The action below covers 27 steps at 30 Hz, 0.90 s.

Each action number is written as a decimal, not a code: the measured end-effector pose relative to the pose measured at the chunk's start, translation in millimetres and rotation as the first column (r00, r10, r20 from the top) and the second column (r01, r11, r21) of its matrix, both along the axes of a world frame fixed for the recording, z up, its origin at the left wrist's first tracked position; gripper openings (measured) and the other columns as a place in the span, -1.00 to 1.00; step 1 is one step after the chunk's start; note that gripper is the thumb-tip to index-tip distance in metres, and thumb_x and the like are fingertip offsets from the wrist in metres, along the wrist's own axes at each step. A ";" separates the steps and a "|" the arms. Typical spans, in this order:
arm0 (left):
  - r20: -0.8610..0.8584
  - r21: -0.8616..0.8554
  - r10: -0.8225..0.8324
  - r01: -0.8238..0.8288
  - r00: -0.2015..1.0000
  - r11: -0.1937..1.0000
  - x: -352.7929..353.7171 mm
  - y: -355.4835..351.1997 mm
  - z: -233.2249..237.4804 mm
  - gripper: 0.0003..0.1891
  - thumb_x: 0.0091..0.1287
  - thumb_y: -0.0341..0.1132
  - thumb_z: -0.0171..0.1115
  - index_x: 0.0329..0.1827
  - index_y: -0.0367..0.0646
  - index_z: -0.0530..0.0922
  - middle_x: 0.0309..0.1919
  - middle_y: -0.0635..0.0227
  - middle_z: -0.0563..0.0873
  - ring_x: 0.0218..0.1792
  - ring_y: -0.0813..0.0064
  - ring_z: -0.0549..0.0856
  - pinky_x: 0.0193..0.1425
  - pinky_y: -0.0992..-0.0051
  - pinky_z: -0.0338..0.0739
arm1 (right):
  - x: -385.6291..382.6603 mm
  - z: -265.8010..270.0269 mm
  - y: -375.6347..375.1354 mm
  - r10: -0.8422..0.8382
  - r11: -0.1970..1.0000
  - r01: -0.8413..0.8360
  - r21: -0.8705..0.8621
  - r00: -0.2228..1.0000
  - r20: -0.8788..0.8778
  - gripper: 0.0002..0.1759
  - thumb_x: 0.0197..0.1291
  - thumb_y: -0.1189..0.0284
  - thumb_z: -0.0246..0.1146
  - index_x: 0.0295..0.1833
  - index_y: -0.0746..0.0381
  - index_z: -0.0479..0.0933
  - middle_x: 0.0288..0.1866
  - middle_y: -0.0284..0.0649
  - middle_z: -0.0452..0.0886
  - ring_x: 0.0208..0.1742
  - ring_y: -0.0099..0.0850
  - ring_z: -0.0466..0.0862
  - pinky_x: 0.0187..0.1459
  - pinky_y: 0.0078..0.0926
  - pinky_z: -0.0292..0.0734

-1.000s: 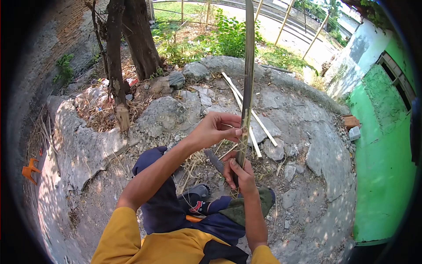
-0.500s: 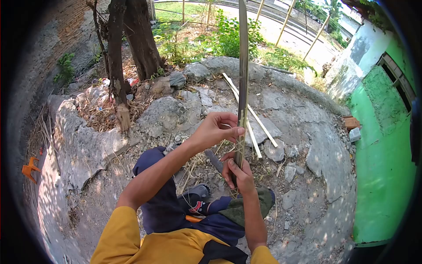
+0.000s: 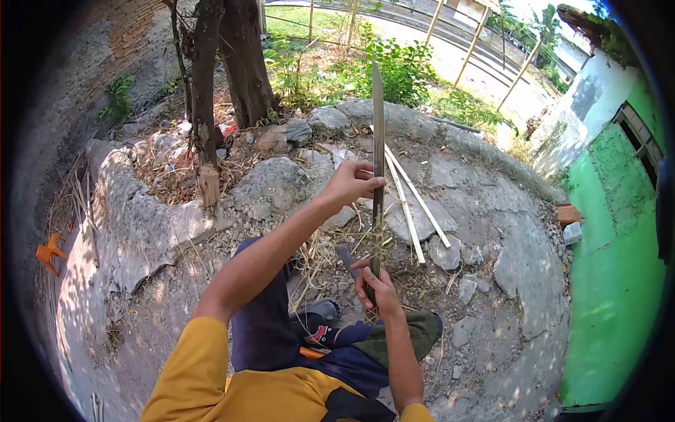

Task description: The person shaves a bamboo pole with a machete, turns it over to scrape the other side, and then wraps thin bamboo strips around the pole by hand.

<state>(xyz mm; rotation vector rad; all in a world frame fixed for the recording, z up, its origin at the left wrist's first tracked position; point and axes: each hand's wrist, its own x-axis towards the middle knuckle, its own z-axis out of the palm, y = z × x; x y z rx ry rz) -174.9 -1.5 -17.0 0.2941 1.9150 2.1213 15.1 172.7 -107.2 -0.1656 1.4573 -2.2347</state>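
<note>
A long dark blade (image 3: 379,119) stands upright in front of me, its pointed tip at the top. My left hand (image 3: 353,183) pinches the blade around its middle, with thumb and fingertips at its edge. Lower down, my right hand (image 3: 380,290) is wrapped round its lower part. Thin pale crossed strips (image 3: 378,243) show around the blade between my hands and below the right one. The lowest end is hard to make out against my clothes.
Two pale strips of wood (image 3: 420,200) lie on the broken concrete ahead. Tree trunks (image 3: 242,63) rise at the upper left. A green wall (image 3: 619,302) stands at the right, an orange plastic object (image 3: 50,253) at the far left. Loose fibres (image 3: 313,264) lie near my feet.
The blade has come lower in view, so its tip now shows. My left hand has moved slightly up and left, and my right hand slightly down. The view has shifted a little.
</note>
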 end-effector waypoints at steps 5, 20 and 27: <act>0.017 -0.032 0.134 -0.134 0.991 0.990 -21.2 -17.9 -7.3 -0.56 0.47 -0.26 0.52 0.24 -0.41 0.65 -0.07 0.13 0.87 -0.07 0.41 0.89 0.02 0.45 0.85 | 12.6 -21.1 -1.4 0.070 0.997 -0.070 -0.035 0.997 0.024 -0.58 0.76 0.18 0.02 0.35 0.31 0.49 -0.49 -0.30 0.53 -0.70 -0.63 0.37 -0.63 -0.65 0.26; -0.003 0.096 0.282 -0.280 0.959 0.955 -31.6 -47.0 -1.5 -0.65 0.52 -0.21 0.48 0.12 -0.35 0.77 -0.09 0.16 0.87 -0.16 0.40 0.90 -0.02 0.43 0.88 | 61.8 -56.5 7.0 0.157 0.987 -0.159 0.035 0.986 0.063 -0.60 0.73 0.21 0.08 0.35 0.31 0.50 -0.46 -0.31 0.56 -0.63 -0.62 0.43 -0.57 -0.64 0.31; 0.026 0.229 0.353 -0.349 0.935 0.909 -53.9 -70.9 -13.1 -0.65 0.55 -0.18 0.44 0.10 -0.36 0.76 -0.07 0.22 0.86 -0.09 0.41 0.88 0.07 0.43 0.87 | 93.7 -37.5 28.4 0.081 0.910 -0.092 0.404 0.996 0.044 -0.69 0.70 0.30 0.13 0.26 0.27 0.61 -0.50 -0.36 0.61 -0.60 -0.65 0.51 -0.53 -0.61 0.37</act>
